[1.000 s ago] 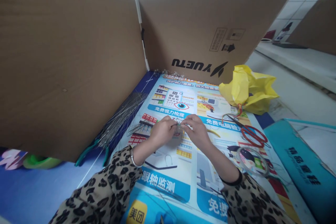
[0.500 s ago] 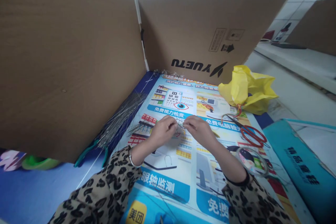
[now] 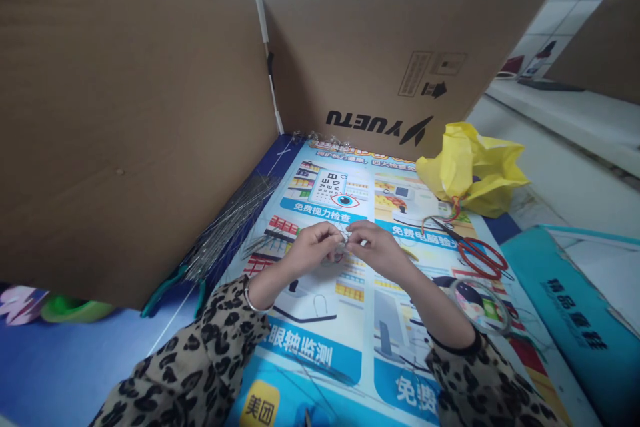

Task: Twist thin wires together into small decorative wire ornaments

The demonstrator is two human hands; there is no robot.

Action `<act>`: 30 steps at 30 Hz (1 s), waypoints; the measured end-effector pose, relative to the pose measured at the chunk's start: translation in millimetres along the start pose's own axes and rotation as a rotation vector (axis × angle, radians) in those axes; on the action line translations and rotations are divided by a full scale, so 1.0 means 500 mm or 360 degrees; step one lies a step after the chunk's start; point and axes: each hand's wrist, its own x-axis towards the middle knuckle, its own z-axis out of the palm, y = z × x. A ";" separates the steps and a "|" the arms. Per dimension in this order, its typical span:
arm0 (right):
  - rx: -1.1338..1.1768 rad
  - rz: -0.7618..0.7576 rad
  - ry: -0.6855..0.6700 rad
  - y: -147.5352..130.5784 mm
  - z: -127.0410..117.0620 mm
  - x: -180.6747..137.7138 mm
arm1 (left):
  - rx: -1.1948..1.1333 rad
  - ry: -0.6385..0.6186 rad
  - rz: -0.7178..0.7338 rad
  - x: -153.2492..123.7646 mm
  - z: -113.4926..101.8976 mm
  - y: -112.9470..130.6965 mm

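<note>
My left hand [image 3: 311, 248] and my right hand [image 3: 377, 248] meet fingertip to fingertip above a printed poster [image 3: 350, 320] on the table. Between the fingers of both hands is a small wire piece with clear beads [image 3: 341, 241]; it is too small to make out in detail. Both sleeves are leopard print, and a bangle sits on my left wrist. A bundle of thin straight wires [image 3: 227, 227] lies to the left of my hands, along the foot of the cardboard wall.
Cardboard screens [image 3: 125, 113] stand at the left and back. A yellow plastic bag [image 3: 473, 170] lies at back right, red-handled scissors [image 3: 475, 253] and a clear spool [image 3: 480, 307] to the right, a teal box [image 3: 575, 307] far right, green pliers [image 3: 170, 287] at left.
My hands have stayed in place, the fingertips drawing a little closer together around the small wire piece. Nothing else on the table has moved.
</note>
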 end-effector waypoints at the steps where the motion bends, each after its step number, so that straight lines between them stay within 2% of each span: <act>1: 0.0031 0.0014 -0.0024 -0.002 -0.002 0.000 | 0.0064 0.0033 0.0017 0.001 0.001 -0.001; 6: 0.0083 0.0069 0.0018 -0.012 -0.001 -0.001 | 0.0412 0.0130 0.0197 0.007 -0.001 -0.005; 12: -0.0047 0.0046 0.0186 -0.017 0.008 -0.004 | 0.0608 0.0165 0.0189 0.010 -0.009 0.000; 17: -0.0081 -0.0007 0.0142 -0.032 0.012 -0.005 | 0.0915 0.0098 0.0371 0.004 -0.006 -0.001; 20: -0.0164 -0.0084 0.0200 -0.047 0.018 -0.008 | 0.1103 0.0073 0.0421 0.001 -0.005 -0.004; 24: -0.0171 -0.0163 0.0211 -0.051 0.014 -0.010 | 0.1077 0.0046 0.0409 0.000 -0.011 0.000; 30: -0.0187 -0.0086 0.0234 -0.014 0.001 -0.001 | 0.0808 -0.0012 0.0289 0.004 -0.022 0.010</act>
